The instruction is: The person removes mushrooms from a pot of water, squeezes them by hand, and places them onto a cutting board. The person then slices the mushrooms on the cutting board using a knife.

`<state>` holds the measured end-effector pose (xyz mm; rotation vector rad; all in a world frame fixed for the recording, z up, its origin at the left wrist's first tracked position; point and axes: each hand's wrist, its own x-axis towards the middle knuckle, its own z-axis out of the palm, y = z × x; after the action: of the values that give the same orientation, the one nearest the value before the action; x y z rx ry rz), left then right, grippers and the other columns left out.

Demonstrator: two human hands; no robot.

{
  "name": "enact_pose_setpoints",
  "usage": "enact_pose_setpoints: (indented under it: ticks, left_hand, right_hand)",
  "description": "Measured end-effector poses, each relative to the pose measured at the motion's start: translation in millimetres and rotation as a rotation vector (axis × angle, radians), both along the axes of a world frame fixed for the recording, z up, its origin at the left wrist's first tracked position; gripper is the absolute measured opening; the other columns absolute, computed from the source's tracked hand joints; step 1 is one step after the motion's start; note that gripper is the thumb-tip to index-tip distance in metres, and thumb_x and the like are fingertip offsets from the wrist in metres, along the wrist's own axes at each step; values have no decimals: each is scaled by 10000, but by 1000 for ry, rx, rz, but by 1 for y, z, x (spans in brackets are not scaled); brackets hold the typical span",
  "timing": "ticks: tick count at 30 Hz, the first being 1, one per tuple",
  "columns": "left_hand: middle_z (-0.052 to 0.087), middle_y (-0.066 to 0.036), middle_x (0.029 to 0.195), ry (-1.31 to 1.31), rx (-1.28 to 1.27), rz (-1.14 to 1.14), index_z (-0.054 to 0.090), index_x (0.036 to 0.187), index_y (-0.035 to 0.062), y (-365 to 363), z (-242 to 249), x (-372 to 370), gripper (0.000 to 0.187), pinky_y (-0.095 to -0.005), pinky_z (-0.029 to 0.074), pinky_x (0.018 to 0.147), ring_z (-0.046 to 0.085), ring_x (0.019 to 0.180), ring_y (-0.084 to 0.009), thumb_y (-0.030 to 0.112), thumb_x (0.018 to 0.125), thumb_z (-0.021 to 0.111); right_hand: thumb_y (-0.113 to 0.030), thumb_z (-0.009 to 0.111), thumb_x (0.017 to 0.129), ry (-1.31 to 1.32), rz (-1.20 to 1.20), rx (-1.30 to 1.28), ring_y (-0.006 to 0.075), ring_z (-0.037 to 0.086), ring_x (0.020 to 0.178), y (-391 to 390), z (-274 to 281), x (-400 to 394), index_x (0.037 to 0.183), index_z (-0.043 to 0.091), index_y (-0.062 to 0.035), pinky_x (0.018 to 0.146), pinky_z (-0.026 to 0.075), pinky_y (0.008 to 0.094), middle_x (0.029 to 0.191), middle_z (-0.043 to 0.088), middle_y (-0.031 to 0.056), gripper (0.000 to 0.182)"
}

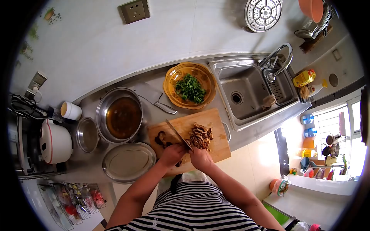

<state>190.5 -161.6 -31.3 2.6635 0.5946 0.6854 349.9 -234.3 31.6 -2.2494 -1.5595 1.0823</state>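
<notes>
My right hand (201, 158) is closed round the handle end of a knife (179, 134), whose blade slants up and left across a wooden cutting board (219, 148). Close against the blade's left side, my left hand (173, 154) has its fingers bunched; what they hold is hidden. Dark brown, mushroom-like pieces (160, 138) lie above my left hand, and a few show below it. A heap of brown sliced strips (201, 136) lies right of the knife.
Behind the board stands an amber bowl (168, 90) of chopped greens (190, 88). Tongs (166, 107), a steel basin (101, 115) with brown liquid, a small steel bowl (87, 134) and an oval tray (129, 162) are left. A sink (241, 82) lies right.
</notes>
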Motion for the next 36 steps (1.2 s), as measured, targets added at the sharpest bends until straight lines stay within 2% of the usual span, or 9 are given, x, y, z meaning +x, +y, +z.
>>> enact_pose_setpoints:
  ticks: [5,13,16,22,26,28,30,34,36]
  left_hand:
    - [617,-39,903,5,22,-16,654,909,93,-1,-7,-2,243,-332,511,670,599,794,-225,115,676,590]
    - [601,-36,870,10,27,-20,643,892,87,-1,-3,-3,229,-346,507,653,594,779,-229,113,670,594]
    - [636,-40,926,30,-32,-36,657,910,102,-4,-5,-4,237,-353,511,657,607,787,-240,102,682,593]
    - [629,-38,952,21,-58,-60,658,918,82,1,-2,-5,244,-348,515,738,608,890,-241,99,680,606]
    - [613,-72,947,1,-13,16,648,944,58,-5,9,-19,264,-354,509,741,594,902,-256,92,684,615]
    - [603,-83,943,3,-10,60,641,956,49,-4,22,-20,275,-356,505,737,588,901,-261,92,685,619]
    - [600,-64,902,62,1,229,639,942,65,-6,33,-21,207,-372,497,702,586,839,-270,91,737,651]
    - [592,-70,934,112,-11,235,634,971,64,-4,28,-17,247,-381,491,707,584,836,-279,103,729,665]
    - [565,-85,935,149,-103,219,633,1009,59,-3,27,-11,281,-369,493,719,575,898,-261,91,733,585]
  right_hand:
    - [-262,509,899,7,10,4,470,599,743,-12,-4,2,934,600,-41,687,475,543,757,621,271,242]
    - [-237,513,889,98,-48,2,459,595,836,-4,11,1,955,596,-7,745,472,531,829,611,303,254]
    - [-245,514,891,69,-17,-71,461,592,827,-10,6,3,946,602,-12,746,464,542,818,614,296,255]
    - [-283,538,885,97,-83,69,464,591,813,2,-2,0,896,614,-1,739,465,535,813,613,291,292]
    - [-291,546,882,113,-147,74,465,590,797,-10,9,7,868,614,7,729,464,531,802,612,286,306]
    - [-280,522,885,148,-83,66,468,590,821,-13,9,8,899,600,3,746,469,530,804,615,288,294]
    - [-282,530,880,152,-92,42,468,590,822,-16,-1,7,892,603,6,744,470,528,805,615,289,297]
    - [-291,542,873,118,-145,42,468,591,822,-20,-5,17,863,615,7,739,471,527,805,615,288,307]
    - [-312,544,874,108,-169,7,460,595,836,-19,-2,23,887,620,7,749,467,519,827,618,288,329]
